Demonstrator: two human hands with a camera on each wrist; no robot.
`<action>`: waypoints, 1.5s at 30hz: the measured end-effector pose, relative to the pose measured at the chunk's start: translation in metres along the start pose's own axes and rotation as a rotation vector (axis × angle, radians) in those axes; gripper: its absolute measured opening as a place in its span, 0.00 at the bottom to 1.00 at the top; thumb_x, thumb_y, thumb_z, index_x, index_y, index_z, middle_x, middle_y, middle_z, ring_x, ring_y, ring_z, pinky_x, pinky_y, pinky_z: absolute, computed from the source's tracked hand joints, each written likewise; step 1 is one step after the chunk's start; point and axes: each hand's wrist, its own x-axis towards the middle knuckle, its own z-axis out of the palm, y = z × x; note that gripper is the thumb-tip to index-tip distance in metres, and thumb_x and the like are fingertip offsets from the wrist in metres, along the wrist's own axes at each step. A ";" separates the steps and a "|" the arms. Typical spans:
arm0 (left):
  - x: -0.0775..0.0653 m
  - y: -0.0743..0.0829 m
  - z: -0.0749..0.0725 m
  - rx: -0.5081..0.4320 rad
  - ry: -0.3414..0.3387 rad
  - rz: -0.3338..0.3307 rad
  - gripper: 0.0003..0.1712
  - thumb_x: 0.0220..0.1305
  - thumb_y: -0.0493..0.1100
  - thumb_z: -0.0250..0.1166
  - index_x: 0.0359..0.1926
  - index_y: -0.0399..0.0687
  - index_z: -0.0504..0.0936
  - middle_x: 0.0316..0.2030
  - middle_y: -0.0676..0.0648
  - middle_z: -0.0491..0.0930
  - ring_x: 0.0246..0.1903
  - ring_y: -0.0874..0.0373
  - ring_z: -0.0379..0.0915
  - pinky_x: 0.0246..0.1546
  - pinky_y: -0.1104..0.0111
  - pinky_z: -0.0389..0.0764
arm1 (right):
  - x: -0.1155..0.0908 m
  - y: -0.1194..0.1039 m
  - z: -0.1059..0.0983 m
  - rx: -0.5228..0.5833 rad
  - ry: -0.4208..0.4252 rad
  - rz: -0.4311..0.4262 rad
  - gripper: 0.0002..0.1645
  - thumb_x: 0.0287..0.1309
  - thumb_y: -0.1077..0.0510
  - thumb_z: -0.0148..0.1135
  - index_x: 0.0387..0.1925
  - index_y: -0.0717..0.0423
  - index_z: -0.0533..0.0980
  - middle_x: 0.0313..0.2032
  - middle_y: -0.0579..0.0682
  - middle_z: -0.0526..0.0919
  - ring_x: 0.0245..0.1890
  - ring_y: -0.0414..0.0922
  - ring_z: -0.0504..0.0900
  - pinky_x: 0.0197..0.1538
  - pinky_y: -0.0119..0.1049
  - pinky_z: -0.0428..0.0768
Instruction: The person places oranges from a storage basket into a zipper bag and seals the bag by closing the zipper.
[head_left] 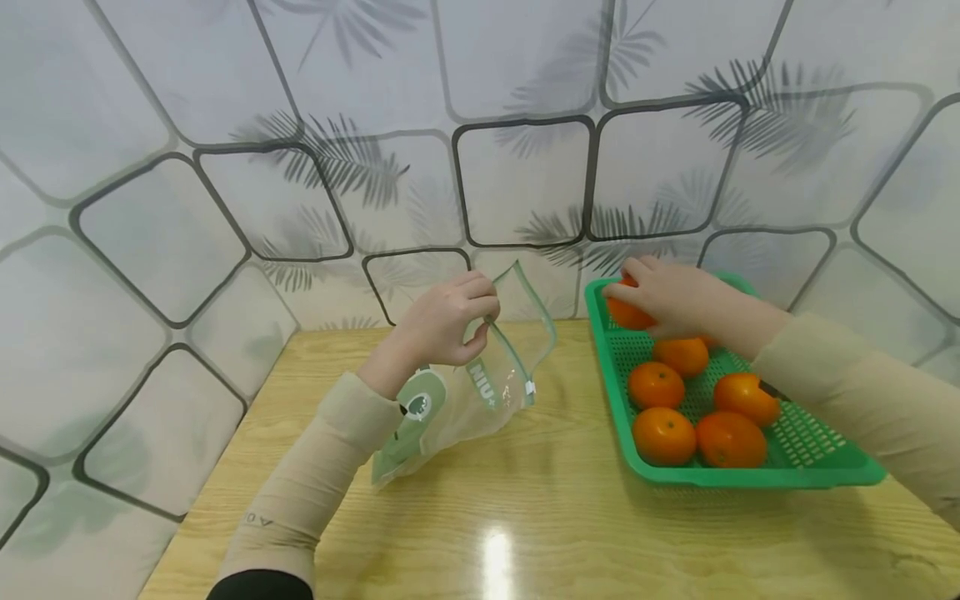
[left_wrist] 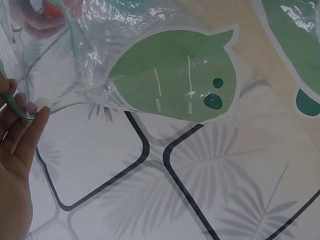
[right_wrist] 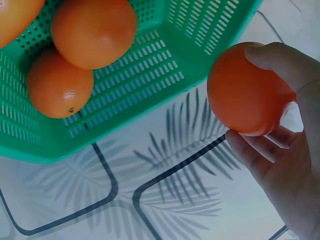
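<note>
A clear zip bag (head_left: 468, 412) with green print stands slumped on the table, its mouth spread apart. My left hand (head_left: 450, 318) pinches the bag's upper rim between thumb and fingers. In the left wrist view, those fingers (left_wrist: 22, 135) are on the green zip edge. Over the back left corner of a green basket (head_left: 617, 417), my right hand (head_left: 671, 293) grips an orange (head_left: 627, 310). The right wrist view shows thumb and fingers around this held orange (right_wrist: 247, 90), beside the basket's rim. Several other oranges (head_left: 666, 436) lie inside the basket, partly covered by the right arm.
The wooden table (head_left: 450, 533) meets a patterned wall (head_left: 525, 183) close behind the bag and basket. A white slider (head_left: 530, 388) sits at the end of the bag's zip. Between bag and basket runs a strip of bare tabletop.
</note>
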 end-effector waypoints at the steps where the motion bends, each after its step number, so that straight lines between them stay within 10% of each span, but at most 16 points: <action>1: 0.000 0.000 0.000 -0.001 0.001 -0.001 0.06 0.53 0.31 0.64 0.31 0.45 0.79 0.34 0.47 0.77 0.37 0.52 0.72 0.39 0.63 0.78 | 0.000 -0.002 -0.001 0.002 -0.002 0.002 0.45 0.45 0.56 0.86 0.65 0.50 0.75 0.53 0.62 0.73 0.49 0.58 0.76 0.38 0.49 0.86; 45: 0.004 0.002 -0.001 0.006 0.003 0.020 0.06 0.53 0.31 0.65 0.31 0.45 0.80 0.33 0.47 0.78 0.38 0.51 0.74 0.41 0.62 0.80 | 0.026 -0.065 -0.036 0.010 0.173 -0.142 0.45 0.45 0.58 0.86 0.66 0.50 0.75 0.58 0.62 0.74 0.52 0.58 0.79 0.40 0.47 0.88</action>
